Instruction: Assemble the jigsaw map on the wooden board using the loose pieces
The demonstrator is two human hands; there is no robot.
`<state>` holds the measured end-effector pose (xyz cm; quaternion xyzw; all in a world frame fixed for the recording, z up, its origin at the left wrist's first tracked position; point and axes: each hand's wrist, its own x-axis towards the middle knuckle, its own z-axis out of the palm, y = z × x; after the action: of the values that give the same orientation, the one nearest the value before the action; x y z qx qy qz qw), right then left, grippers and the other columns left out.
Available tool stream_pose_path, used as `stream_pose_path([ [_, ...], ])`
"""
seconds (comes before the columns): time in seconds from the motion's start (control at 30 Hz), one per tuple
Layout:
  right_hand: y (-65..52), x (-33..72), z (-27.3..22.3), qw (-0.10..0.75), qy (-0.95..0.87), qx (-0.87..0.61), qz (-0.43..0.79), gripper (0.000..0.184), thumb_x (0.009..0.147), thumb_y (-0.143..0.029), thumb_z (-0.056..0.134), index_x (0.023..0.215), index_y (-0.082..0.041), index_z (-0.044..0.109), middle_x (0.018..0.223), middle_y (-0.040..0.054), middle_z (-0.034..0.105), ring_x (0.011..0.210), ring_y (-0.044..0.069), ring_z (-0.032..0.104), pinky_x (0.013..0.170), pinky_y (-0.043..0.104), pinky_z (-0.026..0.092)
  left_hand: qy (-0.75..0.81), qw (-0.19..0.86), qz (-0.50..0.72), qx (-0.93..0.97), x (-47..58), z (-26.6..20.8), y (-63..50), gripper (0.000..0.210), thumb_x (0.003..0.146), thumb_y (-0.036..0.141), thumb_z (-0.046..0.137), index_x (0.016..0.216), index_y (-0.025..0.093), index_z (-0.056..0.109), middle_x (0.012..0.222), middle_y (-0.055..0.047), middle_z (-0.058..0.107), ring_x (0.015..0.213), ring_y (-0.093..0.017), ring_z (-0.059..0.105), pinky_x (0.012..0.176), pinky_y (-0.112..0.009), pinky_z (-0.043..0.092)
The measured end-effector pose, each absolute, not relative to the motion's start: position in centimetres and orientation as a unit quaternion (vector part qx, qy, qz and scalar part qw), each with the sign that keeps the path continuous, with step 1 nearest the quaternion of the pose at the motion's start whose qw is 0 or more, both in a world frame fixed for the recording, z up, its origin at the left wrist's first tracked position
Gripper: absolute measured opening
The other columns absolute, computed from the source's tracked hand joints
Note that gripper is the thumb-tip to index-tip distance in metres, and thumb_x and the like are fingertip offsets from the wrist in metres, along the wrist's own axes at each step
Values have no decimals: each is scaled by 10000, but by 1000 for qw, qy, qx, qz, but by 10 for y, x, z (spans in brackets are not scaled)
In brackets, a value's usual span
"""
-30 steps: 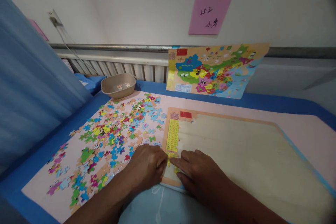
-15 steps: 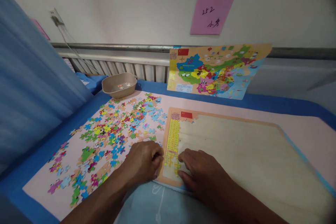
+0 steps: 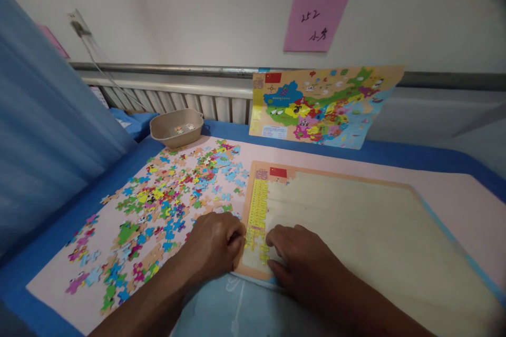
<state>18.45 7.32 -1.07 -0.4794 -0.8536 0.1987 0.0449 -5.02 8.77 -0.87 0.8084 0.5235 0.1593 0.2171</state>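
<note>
A jigsaw board lies in front of me, framed in tan with a light blue right edge. Joined yellow puzzle pieces run down the inside of its left border. My left hand is closed and rests at that border; whether anything is in its curled fingers is hidden. Just right of the lower yellow pieces, my right hand lies over the board. Its thumb and forefinger are apart, close to a yellow piece. Left of the board, many loose coloured puzzle pieces are scattered on a pale pink sheet.
A beige basin with a few pieces in it stands at the back left. The colourful map picture leans upright behind the board. A blue curtain hangs on the left. Pink paper is on the wall.
The whole view has shifted slightly, so things appear a little further left. Both hands keep almost the same place and pose at the board's left edge.
</note>
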Motion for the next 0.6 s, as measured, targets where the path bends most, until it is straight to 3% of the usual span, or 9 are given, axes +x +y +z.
stream_pose_path([
  [0.6, 71, 180, -10, 31, -839, -502, 209, 157, 833, -174, 669, 985, -204, 645, 990, 49, 705, 894, 243, 544, 779, 364, 302, 524, 208, 146, 813, -51, -8, 86, 153, 806, 134, 578, 781, 226, 698, 774, 14, 710, 752, -162, 617, 673, -293, 325],
])
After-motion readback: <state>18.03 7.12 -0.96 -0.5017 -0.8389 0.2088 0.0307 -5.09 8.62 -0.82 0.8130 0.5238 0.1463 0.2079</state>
